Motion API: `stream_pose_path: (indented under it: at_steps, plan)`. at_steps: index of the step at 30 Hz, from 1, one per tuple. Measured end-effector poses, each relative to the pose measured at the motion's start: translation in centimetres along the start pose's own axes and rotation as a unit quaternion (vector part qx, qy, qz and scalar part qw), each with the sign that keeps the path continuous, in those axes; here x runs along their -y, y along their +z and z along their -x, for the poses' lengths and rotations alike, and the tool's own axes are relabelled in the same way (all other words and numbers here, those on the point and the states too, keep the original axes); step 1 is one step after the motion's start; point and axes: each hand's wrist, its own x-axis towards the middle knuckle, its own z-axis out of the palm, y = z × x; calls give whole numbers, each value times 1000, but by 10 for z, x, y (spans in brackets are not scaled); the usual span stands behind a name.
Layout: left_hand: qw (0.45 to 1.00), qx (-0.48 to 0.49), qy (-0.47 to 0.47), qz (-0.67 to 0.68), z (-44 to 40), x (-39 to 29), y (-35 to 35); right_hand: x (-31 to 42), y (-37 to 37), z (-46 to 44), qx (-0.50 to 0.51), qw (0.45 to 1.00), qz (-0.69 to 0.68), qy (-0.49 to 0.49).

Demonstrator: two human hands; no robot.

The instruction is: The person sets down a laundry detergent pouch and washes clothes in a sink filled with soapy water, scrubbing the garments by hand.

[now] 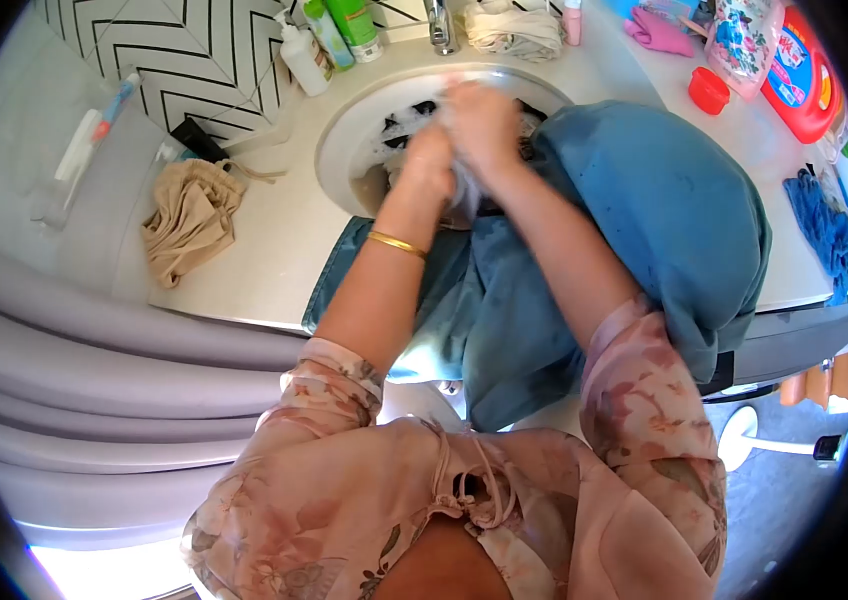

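Over the round white sink (336, 150), which holds sudsy water and dark cloth, my two hands are close together. My left hand (428, 160) is closed on wet, pale cloth (466, 190). Beside it my right hand (482, 118) is closed on the same cloth, slightly blurred; its fingertips are hard to make out. A large teal cloth (654, 190) is bunched on the counter to the right of the sink and hangs over the front edge beneath my forearms.
Beige cloth (192, 215) lies on the counter's left. Bottles (352, 28), the faucet (441, 28) and folded cloth (512, 30) stand behind the sink. At right are a red cap (709, 90), a detergent bottle (802, 85) and blue cloth (824, 225).
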Motion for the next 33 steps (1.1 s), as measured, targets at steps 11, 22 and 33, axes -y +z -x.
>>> stream_pose_path:
  at_steps: [11,22,33]
  plan:
    - [991,107,-46,58,19,-9,15,-59,11,-40,24,972,-115,204]
    - [993,25,-29,111,-41,4,-54,13,-8,-2,237,964,124,4]
    - [904,148,270,-297,-15,13,-45,14,30,38,77,986,113,-97]
